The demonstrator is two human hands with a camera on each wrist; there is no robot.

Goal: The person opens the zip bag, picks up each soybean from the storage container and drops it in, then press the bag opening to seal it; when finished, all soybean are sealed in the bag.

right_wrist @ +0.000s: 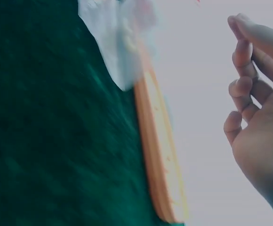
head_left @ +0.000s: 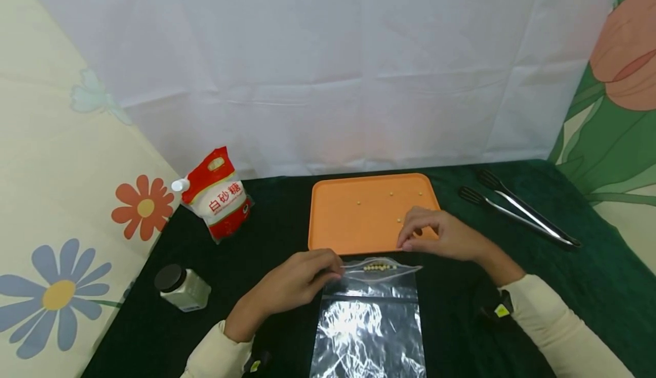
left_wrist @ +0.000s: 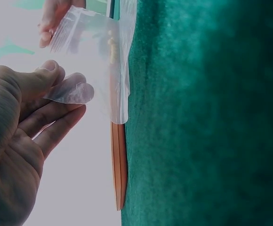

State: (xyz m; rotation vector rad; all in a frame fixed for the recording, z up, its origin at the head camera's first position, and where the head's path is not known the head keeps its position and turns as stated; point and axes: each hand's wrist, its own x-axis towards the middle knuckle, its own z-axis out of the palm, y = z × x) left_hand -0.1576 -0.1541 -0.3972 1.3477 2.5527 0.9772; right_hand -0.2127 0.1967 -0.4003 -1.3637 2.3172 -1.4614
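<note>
A clear zip bag (head_left: 370,332) lies at the near middle, its mouth spread apart. Several small round yellow pieces (head_left: 379,267) show through the opening; I cannot tell their kind. My left hand (head_left: 297,281) pinches the left edge of the mouth between thumb and fingers, as the left wrist view also shows. Over the near right corner of the orange tray (head_left: 333,230) is my right hand (head_left: 441,233), thumb and index fingertips together and other fingers curled. Nothing can be made out between those fingertips. A few yellow pieces (head_left: 399,220) lie scattered on the tray.
A red and white sugar pouch (head_left: 220,198) with a white cap stands at the left. Nearer lies a tilted jar (head_left: 187,291) with a black lid. Metal tongs (head_left: 523,213) lie at the right, on the dark green cloth (head_left: 579,287).
</note>
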